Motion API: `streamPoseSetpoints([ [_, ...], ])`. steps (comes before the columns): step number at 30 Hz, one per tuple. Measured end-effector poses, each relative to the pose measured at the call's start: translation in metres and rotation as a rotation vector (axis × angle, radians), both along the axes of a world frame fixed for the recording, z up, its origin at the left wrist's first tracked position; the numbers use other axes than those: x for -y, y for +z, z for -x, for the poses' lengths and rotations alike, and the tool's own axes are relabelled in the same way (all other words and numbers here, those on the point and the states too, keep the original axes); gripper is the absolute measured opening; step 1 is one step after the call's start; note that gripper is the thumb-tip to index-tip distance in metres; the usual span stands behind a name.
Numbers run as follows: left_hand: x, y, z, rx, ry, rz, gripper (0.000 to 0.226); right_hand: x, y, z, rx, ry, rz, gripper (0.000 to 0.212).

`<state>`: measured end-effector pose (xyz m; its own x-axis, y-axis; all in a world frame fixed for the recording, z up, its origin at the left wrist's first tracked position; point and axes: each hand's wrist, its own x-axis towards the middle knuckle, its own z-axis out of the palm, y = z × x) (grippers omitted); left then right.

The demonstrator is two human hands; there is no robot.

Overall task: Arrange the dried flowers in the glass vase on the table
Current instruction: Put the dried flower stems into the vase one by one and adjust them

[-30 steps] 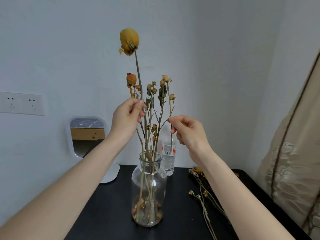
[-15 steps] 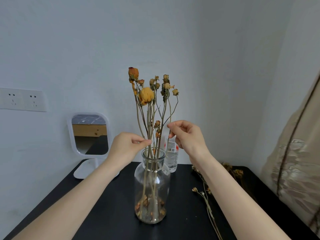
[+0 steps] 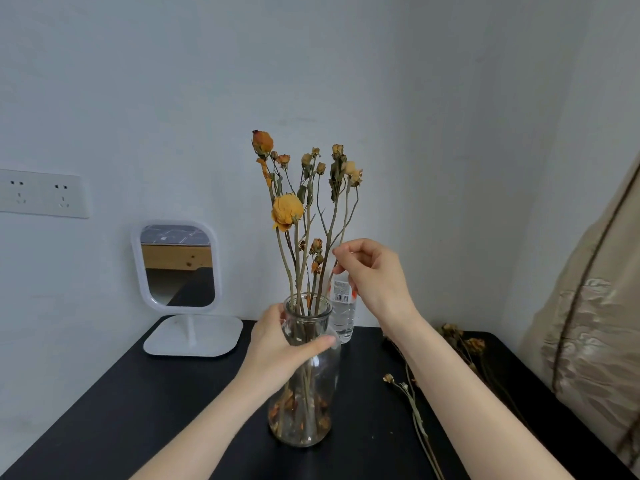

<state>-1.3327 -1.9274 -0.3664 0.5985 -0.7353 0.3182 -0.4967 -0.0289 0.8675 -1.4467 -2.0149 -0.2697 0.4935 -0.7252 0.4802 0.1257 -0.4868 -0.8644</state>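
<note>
A clear glass vase (image 3: 311, 414) stands on the black table (image 3: 145, 410), holding several dried flowers. A big yellow bloom (image 3: 286, 211) sits low among the taller stems, with an orange bud (image 3: 262, 142) topmost. My left hand (image 3: 277, 348) wraps around the vase's neck and shoulder. My right hand (image 3: 374, 275) is raised at the bunch's right side, thumb and forefinger pinched on a thin stem (image 3: 341, 233). More loose dried stems (image 3: 414, 407) lie on the table to the right, partly behind my right forearm.
A white stand mirror (image 3: 178, 268) is at the back left. A small plastic water bottle (image 3: 343, 310) stands just behind the vase. A beige curtain (image 3: 595, 327) hangs at the right. Wall sockets (image 3: 40, 194) are on the left wall.
The yellow flower went down into the vase. My left hand let go of its stem and dropped to grip the vase neck. My right hand stayed pinched at the right stems.
</note>
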Motion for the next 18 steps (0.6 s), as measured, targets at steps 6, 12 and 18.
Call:
streamPoseSetpoints([
  [6,0.012,-0.003,0.002,0.071,0.067,0.028,0.069,0.001,-0.007,-0.002,-0.033,-0.045,0.055,0.008],
  [12,0.007,0.001,-0.007,0.057,-0.073,0.040,0.049,0.005,-0.012,-0.006,-0.055,-0.080,0.073,0.011],
  [18,0.004,0.000,-0.013,0.025,-0.128,0.047,0.046,0.004,-0.034,-0.008,-0.280,-0.082,0.120,0.014],
])
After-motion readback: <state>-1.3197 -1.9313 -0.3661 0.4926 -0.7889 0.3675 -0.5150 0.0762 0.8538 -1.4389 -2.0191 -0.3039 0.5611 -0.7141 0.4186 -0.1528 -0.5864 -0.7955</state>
